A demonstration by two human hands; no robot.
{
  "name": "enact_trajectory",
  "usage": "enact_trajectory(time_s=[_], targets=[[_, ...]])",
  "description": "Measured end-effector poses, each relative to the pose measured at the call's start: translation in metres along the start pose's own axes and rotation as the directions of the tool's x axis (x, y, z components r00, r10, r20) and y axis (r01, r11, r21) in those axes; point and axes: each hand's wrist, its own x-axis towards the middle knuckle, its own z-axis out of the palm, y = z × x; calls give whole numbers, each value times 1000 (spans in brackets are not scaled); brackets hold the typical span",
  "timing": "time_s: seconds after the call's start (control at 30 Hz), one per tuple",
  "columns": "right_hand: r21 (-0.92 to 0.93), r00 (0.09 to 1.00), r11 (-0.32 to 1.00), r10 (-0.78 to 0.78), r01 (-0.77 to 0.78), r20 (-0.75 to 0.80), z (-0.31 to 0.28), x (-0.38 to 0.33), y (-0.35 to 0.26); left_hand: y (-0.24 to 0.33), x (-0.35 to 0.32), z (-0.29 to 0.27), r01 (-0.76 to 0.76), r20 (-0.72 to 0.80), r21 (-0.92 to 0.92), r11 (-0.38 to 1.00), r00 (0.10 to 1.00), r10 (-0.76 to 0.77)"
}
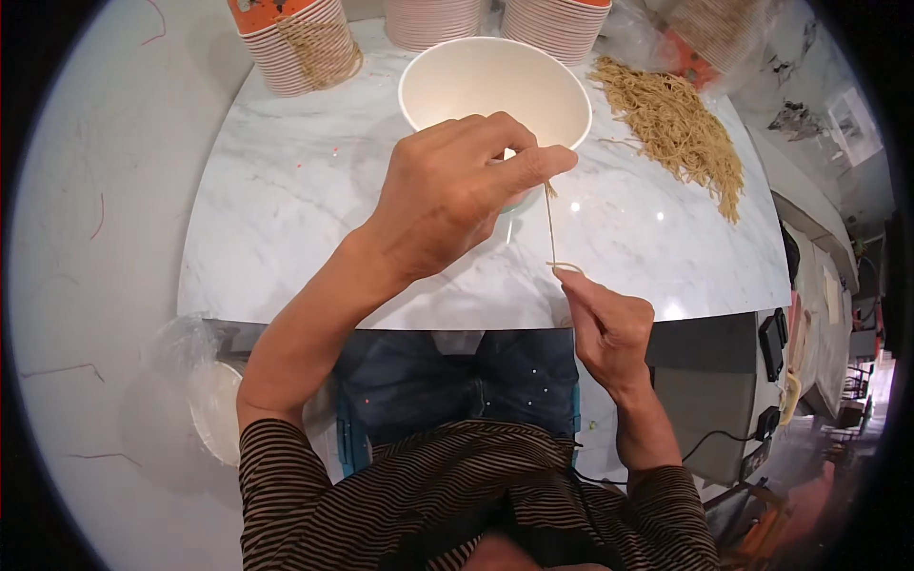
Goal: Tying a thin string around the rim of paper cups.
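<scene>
The left hand [447, 195] is closed in a pinch, thumb against forefinger, gripping the upper end of a single thin tan strand [549, 224] right at the near rim of a white paper bowl [493, 90]. The right hand [609, 328] sits lower and nearer the body, fingers curled, its fingertips nipping the strand's lower end, which curls slightly there. Held at both ends like this, the strand runs nearly straight between the two hands over the marble tabletop [314, 190], apart from the other strands and easy to look over or measure.

The bowl stands just beyond the left hand, its mouth open and its inside bare as far as can be seen, within easy reach for dropping something in. Beyond and to the right of the right hand lies a loose heap of the same tan strands [681, 124], spread flat on the marble; further right of it sits a crumpled clear plastic bag [709, 33] with orange showing through.

Farther out past the bowl stand three nested stacks of ribbed paper cups [295, 48], white with thin reddish lines and orange tops; the leftmost has a bundle of strands draped on it. Any printing is too small to make out.
</scene>
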Motion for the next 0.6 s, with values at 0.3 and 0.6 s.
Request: enact_trajectory(time_s=[0.3, 0.6], targets=[[-196, 993, 976, -84, 100, 87, 24, 11, 9, 4, 1, -1, 84, -61, -36, 996, 994, -86], [-365, 967, 918, -62, 152, 247, 35, 20, 11, 16, 3, -9, 85, 42, 2, 996, 996, -85]])
